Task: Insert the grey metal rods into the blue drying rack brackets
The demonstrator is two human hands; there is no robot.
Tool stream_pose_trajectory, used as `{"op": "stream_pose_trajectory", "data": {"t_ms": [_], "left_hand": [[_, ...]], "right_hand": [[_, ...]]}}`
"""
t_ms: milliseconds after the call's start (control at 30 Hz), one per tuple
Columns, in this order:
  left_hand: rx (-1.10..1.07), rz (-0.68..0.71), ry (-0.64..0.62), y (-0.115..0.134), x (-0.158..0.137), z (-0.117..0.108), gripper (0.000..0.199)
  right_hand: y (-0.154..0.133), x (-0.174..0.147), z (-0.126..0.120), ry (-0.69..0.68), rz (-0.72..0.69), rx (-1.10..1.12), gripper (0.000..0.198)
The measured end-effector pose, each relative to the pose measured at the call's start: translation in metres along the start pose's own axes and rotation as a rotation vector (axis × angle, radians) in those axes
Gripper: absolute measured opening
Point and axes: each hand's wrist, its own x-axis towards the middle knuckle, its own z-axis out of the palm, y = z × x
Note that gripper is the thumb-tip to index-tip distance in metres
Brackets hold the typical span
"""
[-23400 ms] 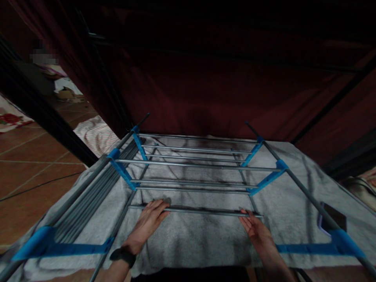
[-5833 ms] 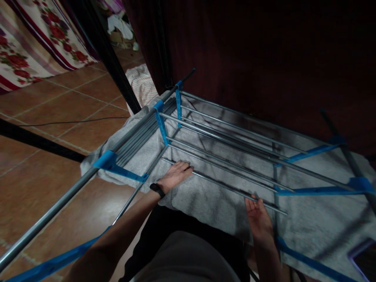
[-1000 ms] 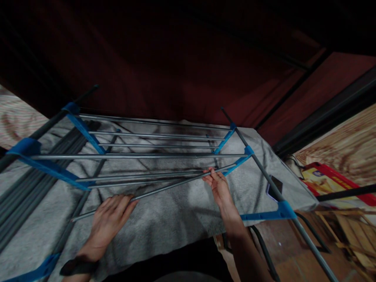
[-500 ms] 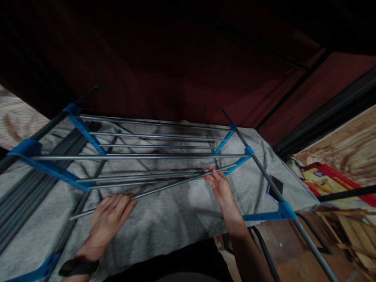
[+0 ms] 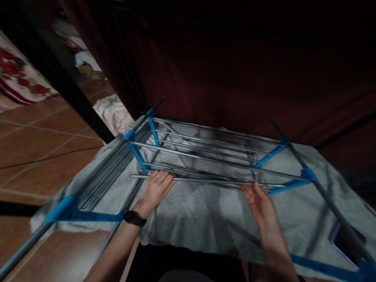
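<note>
Between both hands, metal rod (image 5: 205, 181), left hand (image 5: 154, 189) and right hand (image 5: 260, 200) gripping its ends

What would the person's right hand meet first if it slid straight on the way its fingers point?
The right hand points up and away, its fingers already at the loose metal rod. Going on, it would probably meet the next fixed rod of the drying rack; depth is unclear.
</note>
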Motion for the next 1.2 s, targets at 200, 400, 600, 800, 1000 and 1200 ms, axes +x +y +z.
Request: {"op": "stream_pose_trajectory", "data": {"t_ms": [200,400,600,800,1000,1200], "left_hand": [[0.005,-0.023,-0.012,-0.005,0.007,-0.001,0.021],[0.018,-0.009,-0.001,-0.012,0.019,-0.002,0.023],[0.030,-0.002,-0.016,-0.016,0.029,-0.002,0.026],[0.004,-0.013,-0.035,-0.018,0.035,-0.002,0.027],[0.012,-0.042,-0.049,-0.017,0.038,-0.003,0.027],[0.013,-0.049,-0.053,-0.015,0.039,-0.005,0.025]], "right_hand": [[0.000,0.005,-0.004,-0.017,0.005,-0.071,0.020],[0.001,0.010,-0.007,-0.013,-0.004,-0.121,0.025],[0.001,0.012,-0.008,0.013,0.026,-0.083,0.023],[0.002,0.016,-0.011,0.017,0.046,-0.089,0.024],[0.002,0.021,-0.019,-0.025,0.054,-0.146,0.026],[0.004,0.026,-0.025,-0.064,0.065,-0.179,0.024]]}}
